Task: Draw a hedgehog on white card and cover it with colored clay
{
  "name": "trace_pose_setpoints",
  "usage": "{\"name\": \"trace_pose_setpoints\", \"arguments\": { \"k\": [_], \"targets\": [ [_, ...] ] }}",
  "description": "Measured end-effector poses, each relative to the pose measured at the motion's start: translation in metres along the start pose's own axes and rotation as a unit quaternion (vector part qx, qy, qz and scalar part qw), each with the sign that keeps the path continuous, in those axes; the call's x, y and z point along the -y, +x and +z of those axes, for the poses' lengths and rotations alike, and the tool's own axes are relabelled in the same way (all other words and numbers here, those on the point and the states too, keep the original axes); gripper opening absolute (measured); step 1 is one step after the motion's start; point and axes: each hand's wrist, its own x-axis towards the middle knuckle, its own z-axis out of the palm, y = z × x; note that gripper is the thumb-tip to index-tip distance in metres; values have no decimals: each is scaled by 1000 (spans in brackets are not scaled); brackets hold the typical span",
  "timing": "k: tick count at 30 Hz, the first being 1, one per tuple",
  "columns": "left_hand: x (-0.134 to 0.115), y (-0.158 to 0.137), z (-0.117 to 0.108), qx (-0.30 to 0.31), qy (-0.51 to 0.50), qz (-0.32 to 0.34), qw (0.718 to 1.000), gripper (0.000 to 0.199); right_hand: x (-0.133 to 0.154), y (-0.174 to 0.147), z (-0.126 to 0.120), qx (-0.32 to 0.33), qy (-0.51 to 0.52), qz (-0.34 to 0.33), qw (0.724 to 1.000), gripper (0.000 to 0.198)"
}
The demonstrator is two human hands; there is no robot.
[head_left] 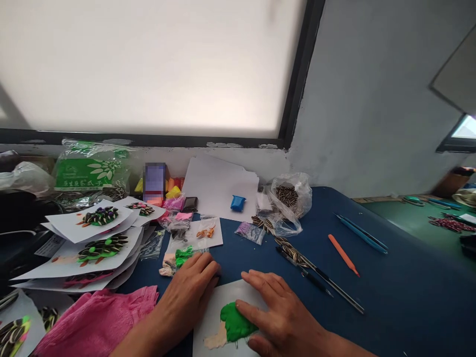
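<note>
My left hand (189, 292) rests flat on the blue table, fingertips at the top left corner of a white card (211, 317). My right hand (277, 310) lies on the card, its fingers pressing a lump of green clay (232, 320) that adjoins a beige clay piece (214, 341). Neither hand holds anything. A small bag of green clay (184, 256) lies just beyond my left fingers.
Finished seed-and-clay cards (92, 233) are stacked at left above a pink cloth (100, 322). Sunflower seeds in a plastic bag (288, 196), a blue clay piece (237, 202), an orange tool (344, 255), blue sticks (360, 233) and black pens (320, 277) lie on the table.
</note>
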Motion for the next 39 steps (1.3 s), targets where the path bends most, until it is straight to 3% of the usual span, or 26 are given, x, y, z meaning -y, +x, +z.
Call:
{"name": "trace_pose_setpoints", "arguments": {
  "k": [10, 17, 23, 28, 34, 39],
  "targets": [
    [-1, 2, 2, 25, 80, 34, 996, 28, 0, -3, -1, -5, 10, 10, 1000, 46],
    [-2, 1, 3, 25, 91, 40, 995, 26, 4, 2, -6, 72, 32, 37, 996, 50],
    [-4, 2, -1, 45, 98, 47, 993, 27, 3, -3, -3, 32, 30, 39, 998, 50],
    [-1, 1, 1, 44, 99, 52, 993, 23, 2, -2, -4, 54, 27, 35, 998, 49],
    [1, 1, 2, 43, 90, 60, 993, 24, 5, -8, -8, -36, -8, 25, 999, 38],
    [2, 1, 3, 27, 99, 61, 993, 23, 6, -7, -10, -7, -12, 23, 1000, 36]
  ]
}}
